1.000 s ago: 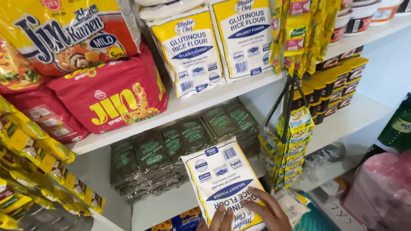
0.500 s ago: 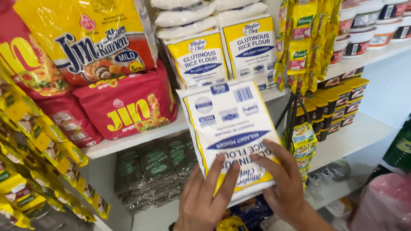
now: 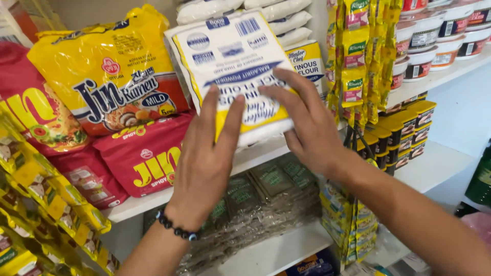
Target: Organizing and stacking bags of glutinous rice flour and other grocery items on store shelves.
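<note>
White-and-yellow flour bag point(image 3: 232, 61), upside down, blue banner, barcode on top.

A grocery shop: white shelves point(image 3: 266, 153) stacked with noodle multipacks point(image 3: 110, 76), flour bags point(image 3: 307, 61), hanging sachet strips point(image 3: 355, 56) and tubs point(image 3: 434, 36).
</note>
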